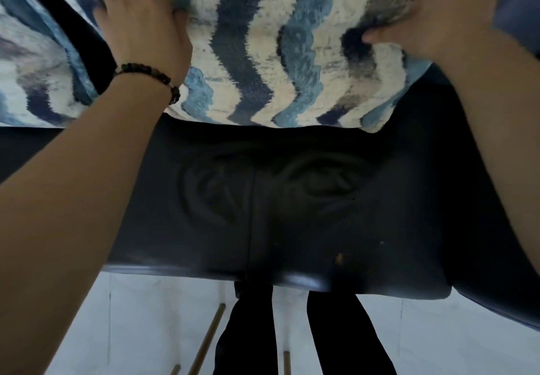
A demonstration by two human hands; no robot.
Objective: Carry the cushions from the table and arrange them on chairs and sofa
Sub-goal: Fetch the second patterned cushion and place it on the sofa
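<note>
A cushion (pixel 280 62) with wavy blue, navy and cream stripes stands against the back of a dark sofa seat (pixel 292 205). My left hand (pixel 143 21), with a beaded bracelet at the wrist, grips its upper left corner. At the upper right corner my right hand (pixel 432 15) pinches the fabric, thumb pressed into the front. A second cushion (pixel 35 68) of the same pattern lies to the left, partly behind my left arm.
The sofa's front edge (pixel 277 278) runs across the lower middle. Below it are white floor tiles (pixel 131 331), my dark trouser legs (pixel 292 331) and thin brass-coloured furniture legs (pixel 207 342).
</note>
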